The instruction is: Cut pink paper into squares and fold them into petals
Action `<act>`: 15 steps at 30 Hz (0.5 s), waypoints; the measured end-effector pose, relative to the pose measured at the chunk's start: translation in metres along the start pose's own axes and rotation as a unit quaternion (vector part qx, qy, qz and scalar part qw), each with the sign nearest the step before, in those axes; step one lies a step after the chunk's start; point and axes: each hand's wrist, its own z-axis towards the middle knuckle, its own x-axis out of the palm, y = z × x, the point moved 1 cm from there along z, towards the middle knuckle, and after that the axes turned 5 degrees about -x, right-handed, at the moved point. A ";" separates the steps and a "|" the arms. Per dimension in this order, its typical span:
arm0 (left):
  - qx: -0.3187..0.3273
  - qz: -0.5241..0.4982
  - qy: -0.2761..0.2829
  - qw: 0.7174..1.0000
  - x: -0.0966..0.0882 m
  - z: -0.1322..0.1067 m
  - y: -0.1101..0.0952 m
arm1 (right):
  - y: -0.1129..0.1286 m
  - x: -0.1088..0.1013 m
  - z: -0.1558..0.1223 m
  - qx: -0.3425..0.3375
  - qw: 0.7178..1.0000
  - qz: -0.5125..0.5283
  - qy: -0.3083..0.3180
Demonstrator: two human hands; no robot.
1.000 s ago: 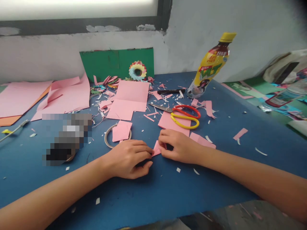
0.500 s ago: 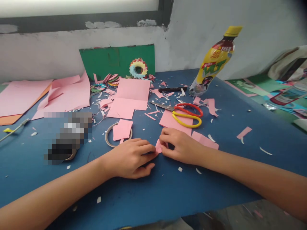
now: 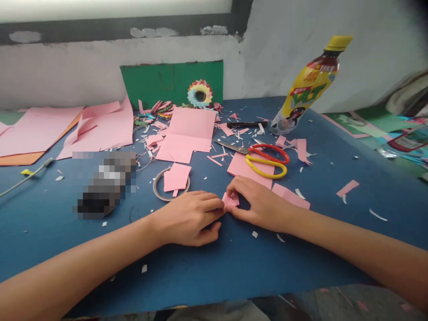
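The bare left forearm (image 3: 100,256) is lying slanted across the lower left; the left hand (image 3: 194,218) is resting palm-down near the centre, its thumb standing apart. Facing it, the right hand (image 3: 256,200) is curving its thumb and forefinger.

Room in front of the scissors (image 3: 249,151), clutter behind them.
You could pass over mostly open worktop (image 3: 200,276) well in front of the scissors; your right hand (image 3: 256,203) blocks just before them, your left hand (image 3: 192,218) front-left. Behind them, a black pen (image 3: 245,124) and paper scraps (image 3: 225,129) obstruct you; behind-right stands a tall bottle (image 3: 302,89).
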 end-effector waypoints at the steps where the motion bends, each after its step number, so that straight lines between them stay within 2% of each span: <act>1: -0.001 0.001 -0.001 1.000 0.000 0.000 0.000 | 0.000 0.000 0.000 0.001 1.000 0.002 0.003; 8: 0.034 -0.001 0.009 0.999 -0.005 -0.001 0.005 | -0.008 -0.006 0.003 0.038 0.998 0.041 0.032; 15: 0.061 -0.051 -0.013 0.997 -0.011 -0.008 0.011 | -0.018 -0.018 0.004 0.044 0.993 0.057 0.098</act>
